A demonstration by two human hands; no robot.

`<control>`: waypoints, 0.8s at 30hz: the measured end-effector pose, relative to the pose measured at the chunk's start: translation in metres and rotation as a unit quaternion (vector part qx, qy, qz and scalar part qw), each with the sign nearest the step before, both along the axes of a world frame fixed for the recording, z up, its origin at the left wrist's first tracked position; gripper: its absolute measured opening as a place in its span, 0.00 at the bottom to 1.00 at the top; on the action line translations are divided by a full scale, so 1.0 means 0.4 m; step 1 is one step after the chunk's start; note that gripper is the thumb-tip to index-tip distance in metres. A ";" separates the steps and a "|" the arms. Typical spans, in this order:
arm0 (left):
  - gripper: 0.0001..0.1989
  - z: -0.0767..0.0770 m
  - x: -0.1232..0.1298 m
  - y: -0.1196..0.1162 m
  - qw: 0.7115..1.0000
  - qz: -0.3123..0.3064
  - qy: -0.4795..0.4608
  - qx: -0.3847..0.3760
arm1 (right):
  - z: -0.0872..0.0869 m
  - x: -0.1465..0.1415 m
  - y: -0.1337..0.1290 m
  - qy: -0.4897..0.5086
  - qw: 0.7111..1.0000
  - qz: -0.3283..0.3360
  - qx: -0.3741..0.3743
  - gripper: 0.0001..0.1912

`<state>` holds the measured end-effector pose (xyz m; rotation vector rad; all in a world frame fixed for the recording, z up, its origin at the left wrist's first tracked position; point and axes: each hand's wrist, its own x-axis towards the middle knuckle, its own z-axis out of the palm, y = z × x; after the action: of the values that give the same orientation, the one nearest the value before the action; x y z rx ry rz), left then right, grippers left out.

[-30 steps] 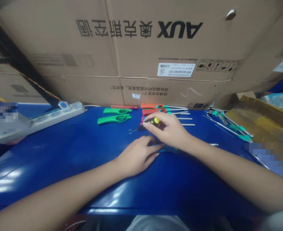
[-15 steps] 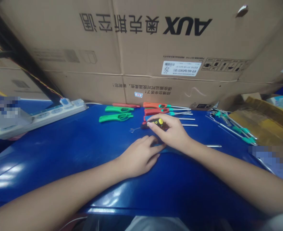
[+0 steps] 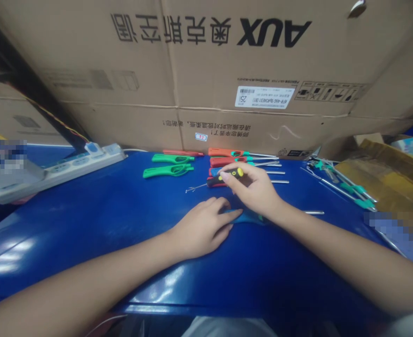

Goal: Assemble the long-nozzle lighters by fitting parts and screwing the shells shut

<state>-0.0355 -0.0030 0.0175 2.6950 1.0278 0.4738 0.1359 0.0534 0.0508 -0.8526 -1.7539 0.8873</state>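
My right hand (image 3: 253,185) grips a screwdriver (image 3: 223,178) by its black and yellow handle. Its thin shaft points left, and several tiny screws (image 3: 191,189) appear to cling around the tip. Closer to me, my left hand (image 3: 206,229) is closed on the handle end of a blue long-necked lighter (image 3: 248,217), which lies on the table. Part of this lighter is hidden under my right wrist, and a metal tube (image 3: 314,212) shows beyond it. Behind my right hand lie orange (image 3: 223,152) and red (image 3: 227,161) lighters with metal tubes, partly covered.
Green lighter bodies (image 3: 167,171) and a red piece (image 3: 183,153) lie at the back of the blue table (image 3: 97,234). A white power strip (image 3: 69,169) is on the left. Metal tubes with green parts (image 3: 357,189) lie right, by an open carton (image 3: 392,173). A large cardboard sheet (image 3: 206,70) stands behind.
The screwdriver in my right hand has tilted, its tip moving slightly left and its yellow end rising. More of the blue lighter shows. My left hand stays in place.
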 end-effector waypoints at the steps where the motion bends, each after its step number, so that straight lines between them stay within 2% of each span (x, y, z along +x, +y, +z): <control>1: 0.22 0.000 -0.001 0.001 1.000 0.000 -0.005 -0.003 | 0.007 0.004 -0.002 0.023 1.000 -0.002 -0.016 0.14; 5: 0.21 -0.002 -0.003 0.004 0.999 -0.022 -0.019 -0.018 | 0.038 0.034 -0.011 0.137 0.984 -0.030 -0.107 0.19; 9: 0.21 -0.009 0.003 0.007 0.998 -0.033 -0.036 -0.036 | 0.053 0.072 -0.026 0.270 0.934 -0.053 -0.226 0.22; 13: 0.21 -0.016 0.009 0.010 0.995 -0.035 -0.067 -0.061 | 0.037 0.104 -0.038 0.311 0.889 -0.071 -0.328 0.21; 16: 0.23 -0.019 0.009 0.015 0.985 -0.020 -0.139 -0.096 | 0.014 0.116 -0.036 0.315 0.874 -0.089 -0.358 0.21; 20: 0.22 -0.020 0.012 0.020 0.950 0.040 -0.257 -0.172 | -0.006 0.124 -0.027 0.316 0.864 -0.108 -0.376 0.22; 24: 0.21 -0.020 0.018 0.019 0.885 0.073 -0.360 -0.287 | -0.012 0.131 -0.025 0.326 0.855 -0.115 -0.388 0.20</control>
<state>-0.0282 0.0045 0.0096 1.7040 0.9365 0.9300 0.1883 0.0435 0.0459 -1.0621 -0.6557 1.5341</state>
